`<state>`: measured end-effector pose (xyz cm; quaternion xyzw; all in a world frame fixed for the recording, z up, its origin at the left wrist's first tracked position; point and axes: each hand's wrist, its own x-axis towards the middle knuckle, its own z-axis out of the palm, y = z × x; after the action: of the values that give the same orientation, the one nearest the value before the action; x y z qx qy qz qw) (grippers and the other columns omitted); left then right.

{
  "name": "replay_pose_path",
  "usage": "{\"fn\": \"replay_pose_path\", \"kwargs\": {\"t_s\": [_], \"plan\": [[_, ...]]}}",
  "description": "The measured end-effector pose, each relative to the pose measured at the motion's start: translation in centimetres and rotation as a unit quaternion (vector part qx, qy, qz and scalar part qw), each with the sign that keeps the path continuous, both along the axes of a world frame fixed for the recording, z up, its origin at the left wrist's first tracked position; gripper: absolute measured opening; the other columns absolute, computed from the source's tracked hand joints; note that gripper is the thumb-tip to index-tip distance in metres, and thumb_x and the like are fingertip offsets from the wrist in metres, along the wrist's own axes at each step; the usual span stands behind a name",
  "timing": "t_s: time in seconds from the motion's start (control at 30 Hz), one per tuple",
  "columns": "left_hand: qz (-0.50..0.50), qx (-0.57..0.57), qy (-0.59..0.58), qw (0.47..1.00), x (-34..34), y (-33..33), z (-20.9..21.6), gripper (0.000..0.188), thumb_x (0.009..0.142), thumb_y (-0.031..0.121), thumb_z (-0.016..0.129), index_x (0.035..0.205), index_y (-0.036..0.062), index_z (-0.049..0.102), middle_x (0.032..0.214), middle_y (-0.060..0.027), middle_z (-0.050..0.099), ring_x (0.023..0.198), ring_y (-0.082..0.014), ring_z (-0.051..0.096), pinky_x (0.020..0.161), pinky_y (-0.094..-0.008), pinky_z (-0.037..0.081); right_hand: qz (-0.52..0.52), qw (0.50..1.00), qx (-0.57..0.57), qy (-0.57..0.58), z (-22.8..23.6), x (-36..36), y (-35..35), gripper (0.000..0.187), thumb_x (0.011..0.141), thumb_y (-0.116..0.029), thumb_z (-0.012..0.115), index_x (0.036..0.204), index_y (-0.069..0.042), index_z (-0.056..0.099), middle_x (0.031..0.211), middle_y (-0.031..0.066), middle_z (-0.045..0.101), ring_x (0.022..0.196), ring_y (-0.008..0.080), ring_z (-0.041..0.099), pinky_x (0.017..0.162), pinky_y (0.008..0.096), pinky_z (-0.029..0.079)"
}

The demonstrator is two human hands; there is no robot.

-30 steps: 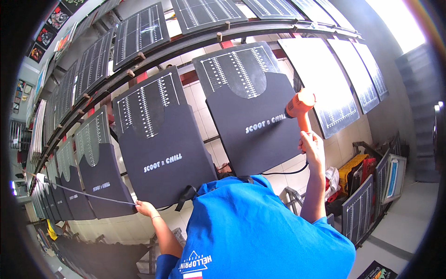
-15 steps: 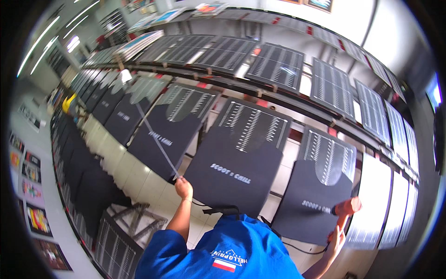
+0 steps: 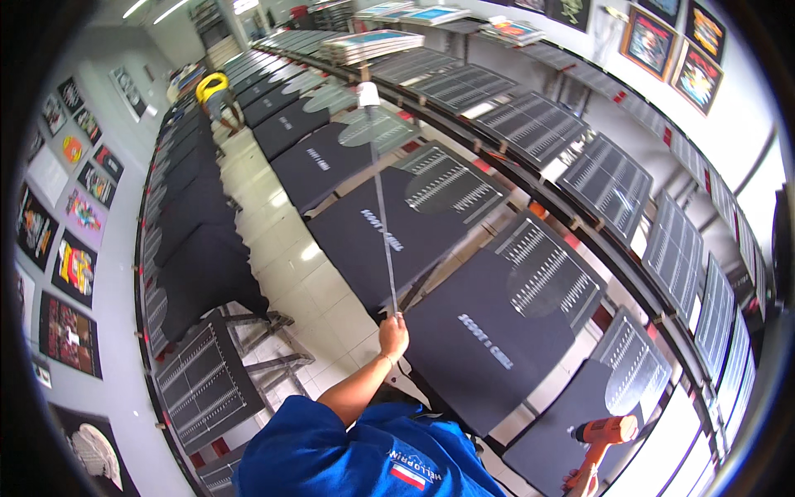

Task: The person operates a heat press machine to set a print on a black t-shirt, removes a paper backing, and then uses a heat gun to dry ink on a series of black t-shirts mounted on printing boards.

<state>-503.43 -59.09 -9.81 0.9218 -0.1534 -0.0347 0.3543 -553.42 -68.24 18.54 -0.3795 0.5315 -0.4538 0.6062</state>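
My left hand (image 3: pixel 393 335) is closed round the near end of a long thin grey rod (image 3: pixel 384 224). The rod slants away over the row of boards and has a white, cup-like piece (image 3: pixel 367 95) at its far end. At the lower right my right hand (image 3: pixel 582 480), partly cut off by the edge of view, grips the handle of an orange heat gun (image 3: pixel 609 429). Its dark nozzle points left, over the nearest black shirt (image 3: pixel 551 431) on its board. Beside it lies another black shirt (image 3: pixel 489 331) with pale lettering, and a third (image 3: pixel 377 228) lies under the rod.
A dark rail (image 3: pixel 530 186) runs between two rows of printing boards (image 3: pixel 609 178). Framed screens (image 3: pixel 373 47) are stacked farther off. Dark shirts (image 3: pixel 207 240) cover another row at left, past a tiled aisle (image 3: pixel 290 257). A person in yellow (image 3: pixel 214 87) bends over there.
The view has swung left, so the boards appear farther right and more of the aisle and left wall shows. Both hands keep hold of the rod and the heat gun.
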Motion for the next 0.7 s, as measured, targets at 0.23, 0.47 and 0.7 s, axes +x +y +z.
{"fn": "replay_pose_path", "kwargs": {"t_s": [0.23, 0.47, 0.7], "plan": [[-0.123, -0.22, 0.187, 0.95, 5.0, 8.4, 2.6, 0.045, 0.105, 0.038, 0.039, 0.106, -0.0006, 0.063, 0.086, -0.0203, 0.069, 0.08, -0.036, 0.066, 0.074, -0.0429, 0.052, 0.137, 0.975, 0.005, -0.174, 1.4, 18.1, 2.7, 0.064, 0.093, -0.039, 0.063, 0.145, -0.012, 0.037, 0.072, -0.002, 0.048, 0.058, 0.0073, 0.047, 0.049, 0.024, 0.043], [-0.082, -0.285, 0.311, 0.903, 21.2, 23.6, 2.9, 0.039, 0.104, 0.036, 0.045, 0.107, 0.0011, 0.062, 0.073, -0.0059, 0.06, 0.062, -0.0156, 0.056, 0.061, -0.0324, 0.048, 0.374, 0.867, 0.03, -0.328, -0.3, 43.2, 6.8, 0.086, 0.089, -0.026, 0.066, 0.155, -0.009, 0.013, 0.069, 0.0009, 0.045, 0.057, 0.0127, 0.047, 0.051, 0.0306, 0.045], [0.044, -0.279, 0.201, 0.938, 38.0, 32.4, 3.2, 0.027, 0.101, 0.023, 0.05, 0.099, 0.0036, 0.067, 0.063, -0.0016, 0.053, 0.058, -0.0113, 0.049, 0.056, -0.0304, 0.042, 0.544, 0.782, 0.011, -0.303, 4.0, 70.8, 13.0, 0.071, 0.081, -0.027, 0.073, 0.134, 0.003, 0.036, 0.069, 0.0057, 0.049, 0.062, 0.0223, 0.059, 0.058, 0.0389, 0.053]]}}
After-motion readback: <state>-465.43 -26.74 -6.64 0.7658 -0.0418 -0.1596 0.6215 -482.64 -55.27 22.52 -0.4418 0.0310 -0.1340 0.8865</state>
